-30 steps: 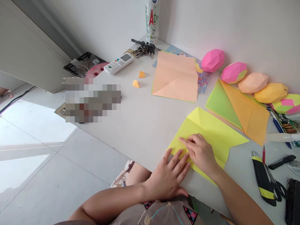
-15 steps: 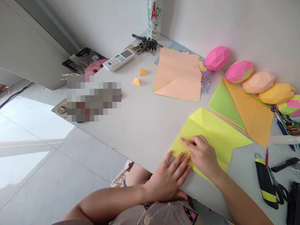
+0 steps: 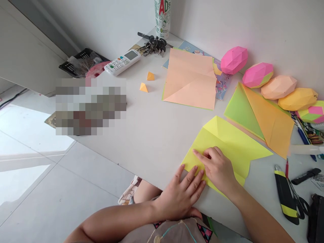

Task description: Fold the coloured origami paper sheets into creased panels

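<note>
A folded yellow paper sheet (image 3: 233,141) lies near the front edge of the white table (image 3: 152,128). My left hand (image 3: 183,194) rests flat on its near corner with fingers spread. My right hand (image 3: 217,167) lies on the sheet just behind the left, forefinger stretched out along a crease and the other fingers curled, pressing the paper down. Neither hand lifts the sheet.
A peach sheet (image 3: 191,79) and a green-and-orange folded sheet (image 3: 260,116) lie behind. Several folded paper solids (image 3: 234,60) line the wall. Two small orange pyramids (image 3: 143,87), a remote (image 3: 123,62), keys (image 3: 153,45), a can (image 3: 162,17), a utility knife (image 3: 285,197), scissors (image 3: 298,202) and pens (image 3: 305,175) are around.
Both hands stay on the yellow sheet; the right forefinger has barely shifted along the crease. The camera view has drifted slightly.
</note>
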Tool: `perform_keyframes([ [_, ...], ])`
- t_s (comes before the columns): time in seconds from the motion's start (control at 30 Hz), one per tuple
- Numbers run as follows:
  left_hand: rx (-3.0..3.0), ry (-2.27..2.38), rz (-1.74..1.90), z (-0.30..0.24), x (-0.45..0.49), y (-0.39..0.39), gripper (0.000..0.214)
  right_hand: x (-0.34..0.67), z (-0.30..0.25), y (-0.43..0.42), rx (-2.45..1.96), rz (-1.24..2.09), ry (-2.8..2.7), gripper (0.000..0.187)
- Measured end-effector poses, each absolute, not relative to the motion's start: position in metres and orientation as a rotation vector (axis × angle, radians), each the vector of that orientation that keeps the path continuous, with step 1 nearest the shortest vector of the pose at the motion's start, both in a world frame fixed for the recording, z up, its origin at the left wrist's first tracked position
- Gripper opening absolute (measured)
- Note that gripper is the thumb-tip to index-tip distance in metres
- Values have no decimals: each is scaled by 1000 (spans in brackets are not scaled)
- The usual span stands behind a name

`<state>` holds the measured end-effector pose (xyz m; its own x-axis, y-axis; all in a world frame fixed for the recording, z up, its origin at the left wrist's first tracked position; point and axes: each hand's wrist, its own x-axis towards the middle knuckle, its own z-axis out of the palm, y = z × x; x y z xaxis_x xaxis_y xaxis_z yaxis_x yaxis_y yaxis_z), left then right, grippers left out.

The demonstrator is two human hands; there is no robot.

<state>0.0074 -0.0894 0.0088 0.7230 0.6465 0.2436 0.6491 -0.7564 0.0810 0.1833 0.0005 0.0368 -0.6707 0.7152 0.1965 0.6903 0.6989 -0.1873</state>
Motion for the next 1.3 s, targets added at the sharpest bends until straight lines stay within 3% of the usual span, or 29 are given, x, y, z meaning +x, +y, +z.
perform_keyframes([
  [0.23, -2863, -1143, -426, 7, 9, -92, 81, 183, 38, 2, -1125, 136, -2660, 51],
  [0.43, -2741, -1451, -834, 3, 6, -95, 94, 183, 37, 1, -1151, 121, -2665, 52],
  [0.83, -2750, -1626, -784, 17, -41, -91, 68, 185, 33, 0, -1184, 136, -2684, 56],
  [1.3, -2801, -1432, -807, 23, -36, -82, 51, 186, 30, -1, -1211, 144, -2685, 62],
])
